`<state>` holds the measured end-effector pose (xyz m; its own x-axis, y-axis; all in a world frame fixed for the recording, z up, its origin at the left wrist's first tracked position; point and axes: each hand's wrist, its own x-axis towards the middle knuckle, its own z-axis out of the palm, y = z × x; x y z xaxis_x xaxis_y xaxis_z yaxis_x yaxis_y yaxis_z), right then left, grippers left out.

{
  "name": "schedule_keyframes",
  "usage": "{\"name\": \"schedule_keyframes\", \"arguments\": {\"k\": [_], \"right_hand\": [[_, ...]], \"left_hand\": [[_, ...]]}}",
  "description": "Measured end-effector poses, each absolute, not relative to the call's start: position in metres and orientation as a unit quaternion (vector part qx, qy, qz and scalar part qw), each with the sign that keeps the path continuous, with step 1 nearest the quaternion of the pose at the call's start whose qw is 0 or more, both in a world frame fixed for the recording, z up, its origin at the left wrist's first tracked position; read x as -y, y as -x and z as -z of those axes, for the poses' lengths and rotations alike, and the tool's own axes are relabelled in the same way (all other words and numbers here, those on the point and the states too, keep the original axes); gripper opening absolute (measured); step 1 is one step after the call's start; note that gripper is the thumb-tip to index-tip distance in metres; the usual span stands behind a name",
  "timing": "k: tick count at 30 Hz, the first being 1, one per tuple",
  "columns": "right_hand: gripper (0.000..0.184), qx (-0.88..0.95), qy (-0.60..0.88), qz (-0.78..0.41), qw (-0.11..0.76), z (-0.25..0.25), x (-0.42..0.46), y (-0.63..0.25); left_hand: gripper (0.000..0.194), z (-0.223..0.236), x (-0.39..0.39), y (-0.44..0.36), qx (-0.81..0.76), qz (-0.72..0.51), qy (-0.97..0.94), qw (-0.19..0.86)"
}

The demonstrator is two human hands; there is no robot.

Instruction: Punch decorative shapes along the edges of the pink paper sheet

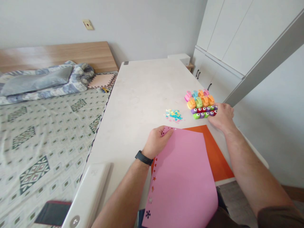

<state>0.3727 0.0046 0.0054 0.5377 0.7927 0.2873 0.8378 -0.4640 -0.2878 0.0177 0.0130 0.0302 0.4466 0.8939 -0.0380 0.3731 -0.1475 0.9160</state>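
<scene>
My left hand [158, 141] is closed on the upper left corner of a pink sheet of paper [184, 171], thumb on top. Small cut-out shapes, among them hearts, a star, a crown and snowflakes, run down the sheet's left edge. Beneath it lies an orange sheet [217, 155]. My right hand [222, 116] is at the right end of two rows of small craft punches [204, 111], its fingers closed on one there, partly hidden. Behind them stand two rows of larger lever punches [199, 98] in pink, blue, orange, yellow and green. Paper confetti [174, 115] lies in a small pile left of the punches.
The white table [133, 104] stretches away toward the wall. A long white device [89, 193] lies along its left front edge. To the left is a bed [59, 136] with a dark tablet-like object [54, 212] on it. White cabinets [220, 41] stand at the right.
</scene>
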Motion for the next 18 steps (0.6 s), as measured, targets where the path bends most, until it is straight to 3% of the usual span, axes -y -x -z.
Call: {"name": "schedule_keyframes", "arguments": {"k": [18], "right_hand": [[0.072, 0.479, 0.855, 0.057, 0.19, -0.0052, -0.0034, -0.3709]], "left_hand": [[0.038, -0.0297, -0.0136, -0.0179, -0.442, -0.277, -0.71, 0.473]]}}
